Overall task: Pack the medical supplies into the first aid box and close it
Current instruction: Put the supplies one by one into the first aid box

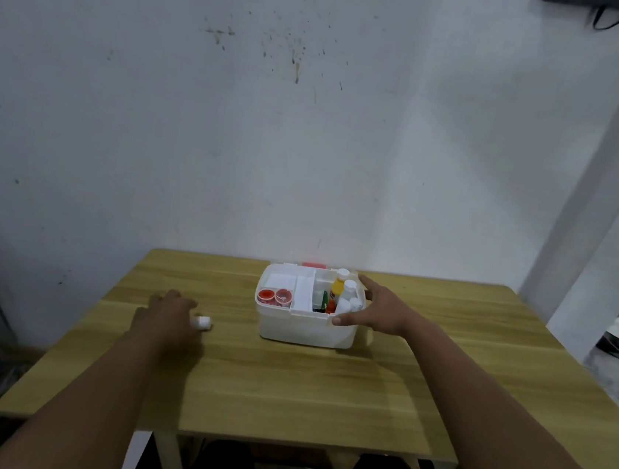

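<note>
An open white first aid box point(303, 330) stands on the wooden table point(283, 385) near the wall. Inside, two red tape rolls point(274, 296) lie at the left, a white tray divider point(303, 291) sits in the middle, and several bottles point(343, 294) stand at the right, one of them yellow. My right hand point(376, 307) rests spread against the box's right rim, thumb on the front corner. My left hand point(167, 314) lies on the table left of the box, fingers curled onto a small white bottle point(202, 322) lying on its side.
The box's lid with a red patch point(312, 264) hangs behind it by the white wall. A white pillar point(601, 229) rises at the right. Dark objects sit on the floor at the left and right of the table.
</note>
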`<state>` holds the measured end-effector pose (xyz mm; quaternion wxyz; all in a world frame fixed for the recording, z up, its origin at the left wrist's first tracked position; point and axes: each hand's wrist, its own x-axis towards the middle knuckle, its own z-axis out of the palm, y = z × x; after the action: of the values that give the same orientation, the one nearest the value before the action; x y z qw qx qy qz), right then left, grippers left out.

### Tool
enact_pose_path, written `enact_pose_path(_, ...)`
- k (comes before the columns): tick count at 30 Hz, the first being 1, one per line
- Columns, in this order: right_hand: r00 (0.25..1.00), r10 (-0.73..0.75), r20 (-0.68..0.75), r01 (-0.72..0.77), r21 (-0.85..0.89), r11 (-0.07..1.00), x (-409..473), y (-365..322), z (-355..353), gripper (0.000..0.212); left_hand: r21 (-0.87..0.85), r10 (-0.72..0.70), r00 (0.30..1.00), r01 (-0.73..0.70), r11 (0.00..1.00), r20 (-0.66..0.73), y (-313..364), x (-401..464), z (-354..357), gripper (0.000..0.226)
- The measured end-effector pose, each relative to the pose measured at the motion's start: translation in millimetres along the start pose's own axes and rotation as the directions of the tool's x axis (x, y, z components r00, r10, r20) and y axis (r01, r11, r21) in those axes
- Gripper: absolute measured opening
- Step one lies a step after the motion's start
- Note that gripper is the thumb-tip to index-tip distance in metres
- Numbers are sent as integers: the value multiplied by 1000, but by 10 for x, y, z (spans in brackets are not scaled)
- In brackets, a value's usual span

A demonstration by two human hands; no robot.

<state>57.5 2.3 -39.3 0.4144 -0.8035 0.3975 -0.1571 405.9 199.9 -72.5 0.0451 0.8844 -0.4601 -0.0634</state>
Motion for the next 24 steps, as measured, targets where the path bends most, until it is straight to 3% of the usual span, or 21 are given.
enact_pose_path(3,1000,-2,-7,2,9,1000,-10,19,16,111,44,13,1000,-13,999,1,-192,-15,143,30)
enact_pose_path(6,1000,2,-10,-2,7,1000,-11,32,24,113,100,-2,994,13,995,-112,-171,-25,145,21)
enact_pose_path(9,1000,3,-6,-3,19,1000,-21,25,17,109,-108,-75,984,58,992,-163,48,44,-51,23)
enact_pose_path(11,1000,10,-11,-10,20,1000,-28,23,10,112,-270,-32,987,-11,963,-156,300,126,-236,25)
enact_pose_path(14,999,33,-28,-33,5,999,-24,38,12,128,-465,53,983,-131,876,-176,807,188,-513,49)
enact_pose_path(17,999,35,-33,-35,10,999,-15,63,8,132,-553,128,983,-179,813,-130,1293,184,-704,53)
enact_pose_path(24,997,62,-41,-61,39,997,-36,77,-6,139,-368,217,973,-231,901,-79,1878,211,-616,39)
